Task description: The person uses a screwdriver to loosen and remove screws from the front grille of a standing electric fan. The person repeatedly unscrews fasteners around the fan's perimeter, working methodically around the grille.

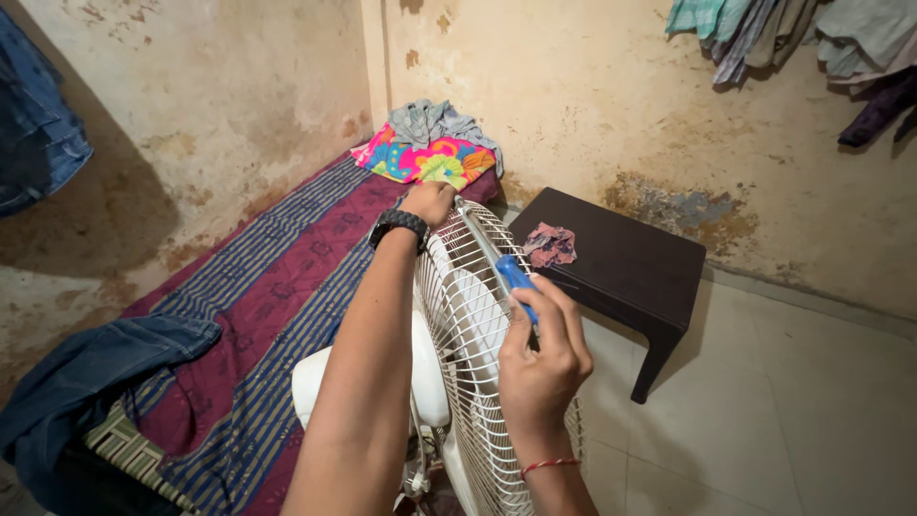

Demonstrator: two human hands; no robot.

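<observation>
left hand [429, 203] grips the white wire fan grille [465, 315] top, centre frame; right hand [541, 352] closed around a blue-handled tool [516, 279], tip hidden.

Two bare forearms, no sleeves in view.

Left arm: black wristwatch [398, 225] with a broad dark strap and a thick round case, worn snug at the wrist. Left hand [429, 202] bare, no rings visible.

Right arm: thin red thread band [549, 465] tied once round the wrist, a faint lighter strand running through it. Right hand [541, 355] bare; fingers [564, 306] ringless, nails short and unpainted.

No gloves, no other jewellery. Upper arms, torso and clothing lie outside the view.
</observation>
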